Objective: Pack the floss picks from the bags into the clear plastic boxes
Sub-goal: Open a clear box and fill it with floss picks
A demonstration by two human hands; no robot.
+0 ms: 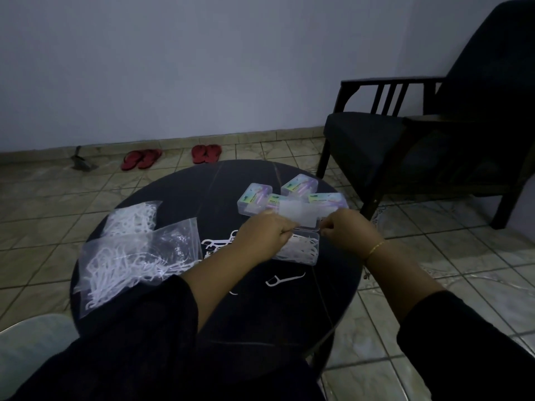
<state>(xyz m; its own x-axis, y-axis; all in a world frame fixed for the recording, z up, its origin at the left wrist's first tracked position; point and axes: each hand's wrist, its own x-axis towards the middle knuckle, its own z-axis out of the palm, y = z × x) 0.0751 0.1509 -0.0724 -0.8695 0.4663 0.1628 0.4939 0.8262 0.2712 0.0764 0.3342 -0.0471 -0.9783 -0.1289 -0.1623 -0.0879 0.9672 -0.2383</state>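
Floss picks (301, 248) fill the open clear box (314, 257) at the surface's (202, 180) right side. The left hand (265, 233) and right hand (346, 230) pinch its raised lid (301, 214), fingers curled. Two bags (136, 253) of picks lie left; labelled boxes (298, 188) sit beyond.

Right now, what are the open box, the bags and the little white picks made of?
The open box looks like clear, stiff plastic: the picks show through its walls. The bags look like thin, crinkly plastic film, glossy and see-through. The loose pick seems to be smooth white molded plastic, though the dim light leaves that unsure.
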